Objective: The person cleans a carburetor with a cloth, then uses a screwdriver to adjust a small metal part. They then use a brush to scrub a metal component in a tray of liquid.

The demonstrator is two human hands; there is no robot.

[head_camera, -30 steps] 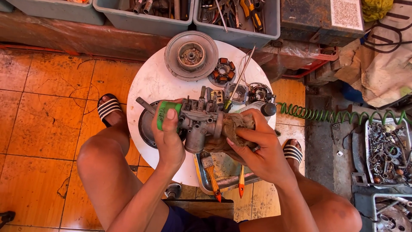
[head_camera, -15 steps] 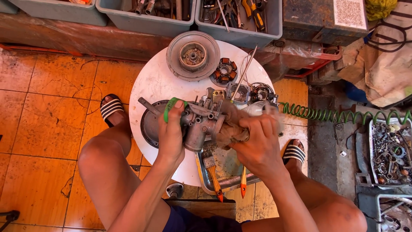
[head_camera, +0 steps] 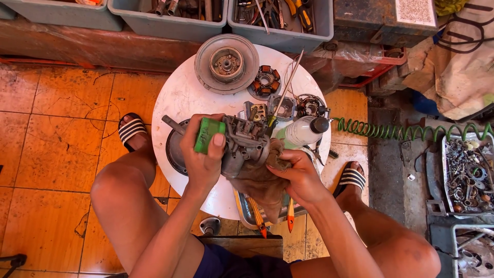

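Note:
My left hand [head_camera: 201, 159] grips a grey metal carburetor [head_camera: 246, 144] by its green end piece [head_camera: 208, 135], above a round white table [head_camera: 181, 98]. My right hand [head_camera: 298, 177] holds a brown rag [head_camera: 262, 183] bunched against the carburetor's right and lower side. The rag hangs down below the part and hides the tray beneath it.
On the table lie a grey flywheel [head_camera: 226, 63], a copper-wound stator [head_camera: 265, 81], small engine parts [head_camera: 309, 107] and a clear bottle with a black cap [head_camera: 303, 131]. A metal tray [head_camera: 246, 213] holds brushes. Grey tool bins [head_camera: 278, 20] stand behind; a green coiled hose [head_camera: 401, 132] runs right.
My right hand has slid with the rag from the carburetor's upper right down to its underside. My left hand has turned the part, showing the green piece's flat face.

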